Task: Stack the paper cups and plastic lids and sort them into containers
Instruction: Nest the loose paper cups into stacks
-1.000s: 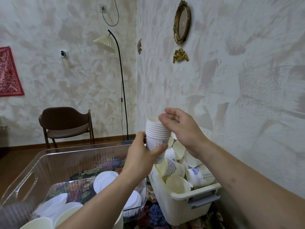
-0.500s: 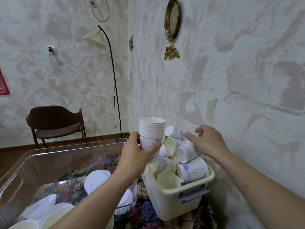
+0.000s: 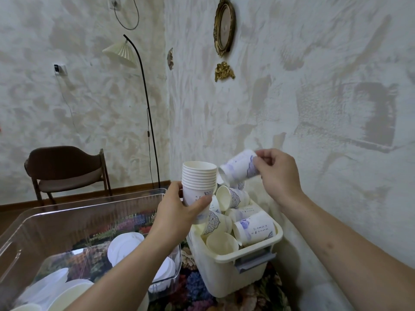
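Head view, left to right, with the cream bin of loose paper cups as the landmark. Far to the left of that bin, against the back wall, stands a brown wooden chair, and a black floor lamp with a pleated shade rises between chair and bin. Directly left of the bin and just beside it sits a clear plastic tub on a flowered cloth; white plastic lids lie on its floor, more of them toward the near edge.

Above the bin's left rim, the left hand grips a stack of nested paper cups, upright with mouths up, thumb across the front of the lowest cup and the fingers wrapped behind it. The stack's base hangs just over the loose cups heaped in the bin.

Above the bin's far side, the right hand pinches a single paper cup with blue print by its base end. This cup lies tilted on its side, its open mouth pointing left and down toward the stack, close to the top rim of the stack but apart from it.

On the wall above the bin hang an oval gilt frame and a small gilt ornament.
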